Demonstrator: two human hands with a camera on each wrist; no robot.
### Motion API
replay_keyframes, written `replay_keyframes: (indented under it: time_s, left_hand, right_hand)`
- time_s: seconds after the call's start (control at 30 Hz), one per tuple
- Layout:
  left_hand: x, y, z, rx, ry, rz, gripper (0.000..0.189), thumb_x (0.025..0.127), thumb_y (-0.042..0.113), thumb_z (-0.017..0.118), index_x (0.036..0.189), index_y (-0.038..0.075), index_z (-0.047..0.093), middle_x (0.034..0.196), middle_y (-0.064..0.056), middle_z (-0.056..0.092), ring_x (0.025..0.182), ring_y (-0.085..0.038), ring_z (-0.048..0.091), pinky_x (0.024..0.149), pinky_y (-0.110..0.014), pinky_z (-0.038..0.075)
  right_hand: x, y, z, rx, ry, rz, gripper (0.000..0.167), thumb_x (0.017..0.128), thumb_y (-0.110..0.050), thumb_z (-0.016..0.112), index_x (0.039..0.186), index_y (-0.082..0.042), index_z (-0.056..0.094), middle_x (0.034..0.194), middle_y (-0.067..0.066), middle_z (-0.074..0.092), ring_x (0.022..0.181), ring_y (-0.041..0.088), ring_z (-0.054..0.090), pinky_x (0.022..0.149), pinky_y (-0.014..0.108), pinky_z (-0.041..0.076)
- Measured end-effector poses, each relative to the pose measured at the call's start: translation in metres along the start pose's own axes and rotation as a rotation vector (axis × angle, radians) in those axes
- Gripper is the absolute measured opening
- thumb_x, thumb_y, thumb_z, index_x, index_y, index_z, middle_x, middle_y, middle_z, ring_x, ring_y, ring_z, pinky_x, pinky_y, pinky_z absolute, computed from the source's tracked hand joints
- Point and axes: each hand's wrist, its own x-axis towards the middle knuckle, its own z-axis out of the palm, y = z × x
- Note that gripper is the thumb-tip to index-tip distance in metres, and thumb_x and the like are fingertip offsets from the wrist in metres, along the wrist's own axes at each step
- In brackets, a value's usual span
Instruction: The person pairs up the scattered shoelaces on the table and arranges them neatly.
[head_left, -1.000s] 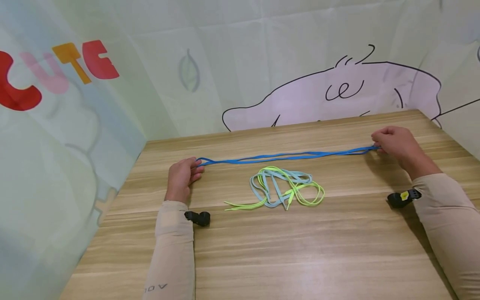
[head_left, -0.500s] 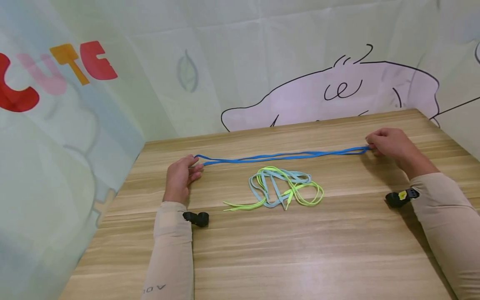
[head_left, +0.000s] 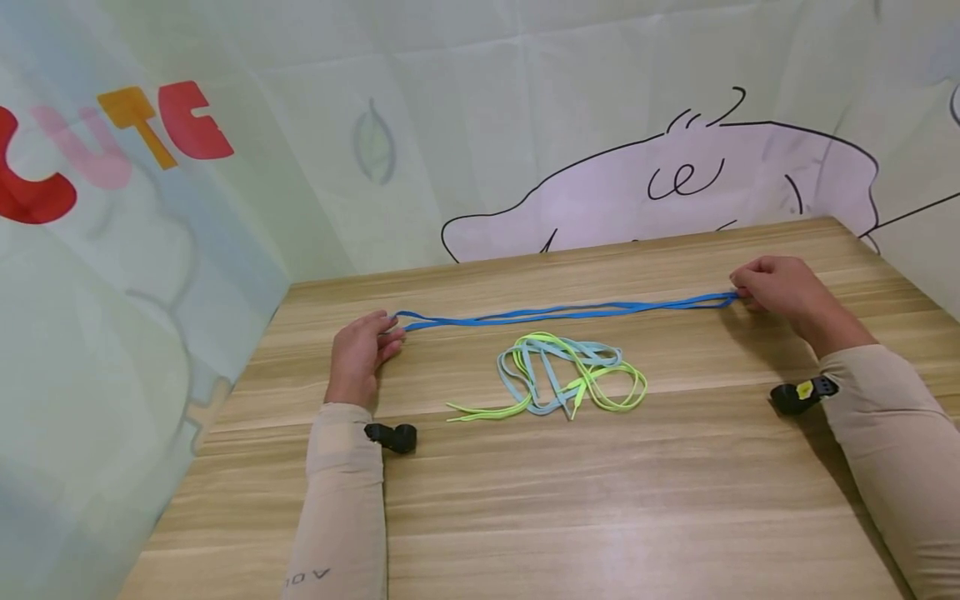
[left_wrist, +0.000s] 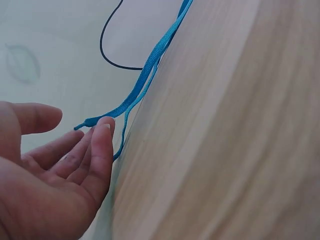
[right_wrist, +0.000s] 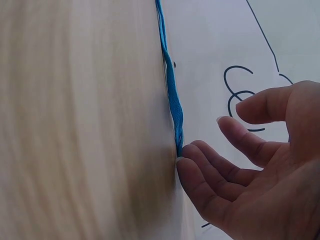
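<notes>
A blue shoelace [head_left: 525, 315], doubled into two strands, stretches across the back of the wooden table. At its left end is my left hand [head_left: 358, 357]; in the left wrist view the thumb stands apart from the loosely bent fingers [left_wrist: 102, 145], and the lace's tip lies by them. My right hand [head_left: 780, 292] is at the other end. There the right wrist view has thumb and forefinger apart, while the lace touches the lower fingertips [right_wrist: 186, 167]. Nearer me, a light blue shoelace [head_left: 551, 375] and a yellow-green shoelace [head_left: 621, 408] lie tangled.
The wooden table [head_left: 525, 500] meets a printed fabric backdrop [head_left: 465, 125] along its back edge. Another stretch of backdrop runs along the left side. A black wrist camera [head_left: 397, 437] sits on the left sleeve, another black camera [head_left: 795, 397] on the right.
My right hand has shifted slightly left. At the left end, the blue shoelace's two strands have spread apart near my fingers. The tangled laces stay as they were.
</notes>
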Motion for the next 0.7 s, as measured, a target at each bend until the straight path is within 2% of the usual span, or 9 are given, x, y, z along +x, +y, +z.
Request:
replay_keyframes:
  time_s: [0.17,0.43,0.53,0.7]
  left_hand:
    - [0.0,-0.0016,-0.0005,0.0,-0.025,0.012,0.041,0.102,0.009,0.056,0.142,0.001,0.053,0.112,-0.012,0.066,0.088,-0.014,0.07,0.078,-0.024,0.057]
    - [-0.0013,-0.0031,0.0002,0.061,-0.061,0.0,0.038,0.104,0.018,0.055,0.137,0.0,0.058,0.1,-0.008,0.068,0.081,-0.012,0.069,0.078,-0.026,0.057]
    - [-0.001,-0.0033,0.0015,0.066,-0.057,-0.006,0.038,0.103,0.02,0.056,0.136,0.0,0.058,0.107,-0.009,0.067,0.087,-0.014,0.07,0.081,-0.026,0.057]
    - [-0.0002,-0.0027,0.003,0.05,-0.078,-0.01,0.041,0.102,0.023,0.059,0.136,0.0,0.057,0.128,-0.015,0.06,0.109,-0.022,0.066,0.093,-0.029,0.053]
  right_hand:
    - [0.0,-0.0009,0.0005,-0.008,-0.003,0.006,0.046,0.101,-0.027,0.05,0.124,0.013,0.055,0.094,0.004,0.064,0.075,0.006,0.06,0.067,0.023,0.054]
    - [-0.0007,-0.0012,0.0011,-0.035,-0.003,0.015,0.047,0.102,-0.03,0.05,0.124,0.012,0.055,0.101,0.011,0.064,0.079,0.008,0.06,0.068,0.023,0.052]
    - [-0.001,-0.0008,0.001,-0.057,-0.003,0.023,0.049,0.103,-0.033,0.049,0.125,0.01,0.055,0.106,0.014,0.063,0.082,0.011,0.06,0.069,0.024,0.05]
    - [-0.0017,-0.0015,0.001,-0.073,-0.006,0.02,0.05,0.103,-0.034,0.048,0.126,0.01,0.055,0.11,0.018,0.063,0.084,0.011,0.06,0.07,0.025,0.049]
